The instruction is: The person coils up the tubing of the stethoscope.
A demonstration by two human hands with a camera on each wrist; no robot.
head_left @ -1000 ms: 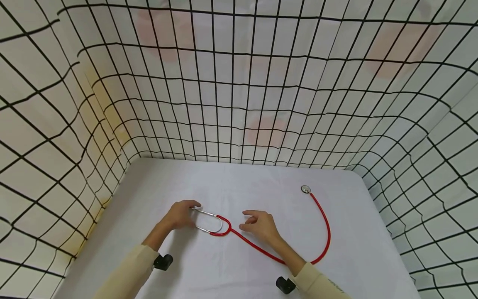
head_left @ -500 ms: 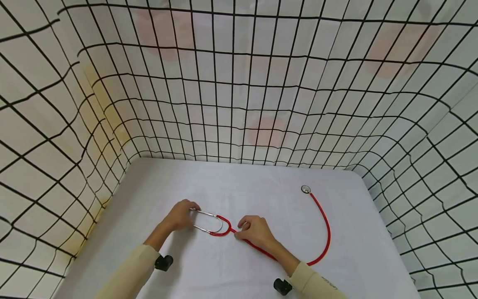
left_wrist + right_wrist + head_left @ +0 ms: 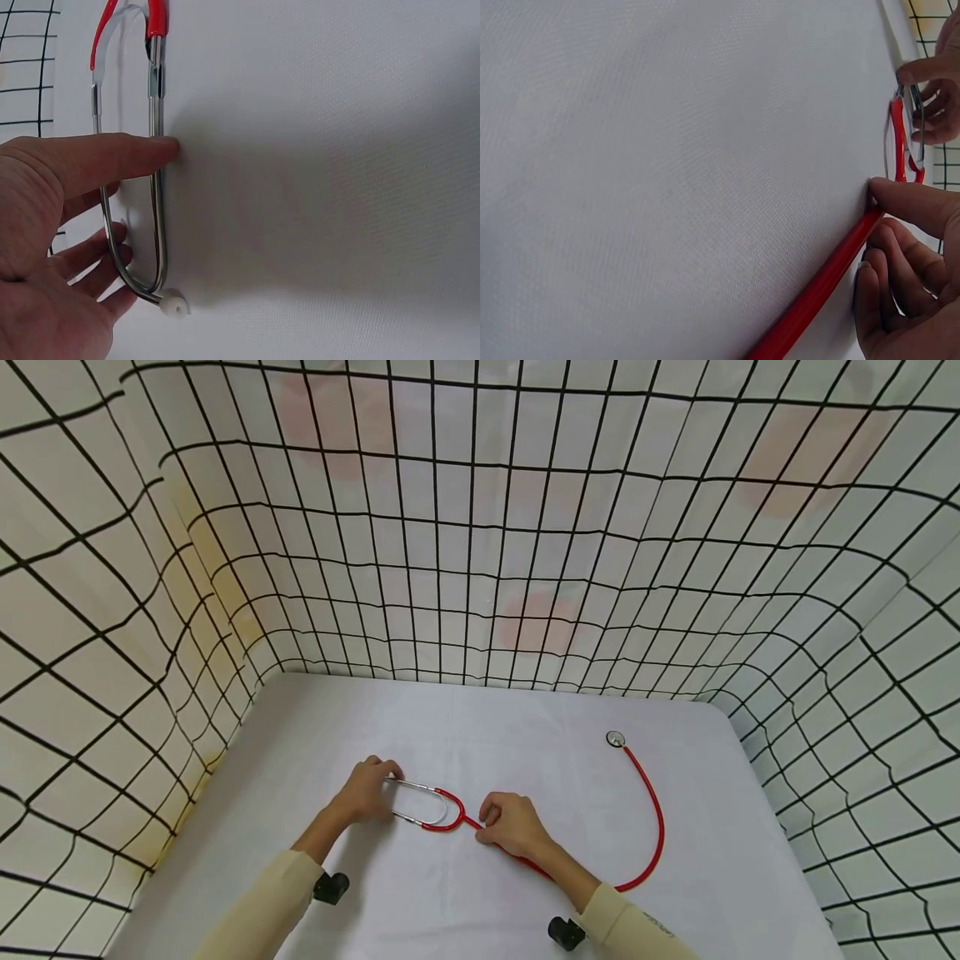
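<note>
1. The stethoscope with red tubing and silver metal ear tubes (image 3: 460,817) lies stretched across the white cloth-covered bench (image 3: 525,735), its tubing in one wide curve.
2. Your left hand (image 3: 367,789) holds the ear tubes near a white round ear tip (image 3: 174,306), thumb on one side, fingers on the other.
3. Your right hand (image 3: 513,822) pinches the tubing just past the fork, thumb against curled fingers.
4. By judgement, you're at an early stage: both holds look made, but the tubing isn't coiled, and the round silver chest piece (image 3: 615,739) rests untouched at the far end. The pictures don't settle what remains beyond that.
5. You can read no brand on the stethoscope; dark lettering on your cream right sleeve (image 3: 630,922) is too small to make out.
</note>
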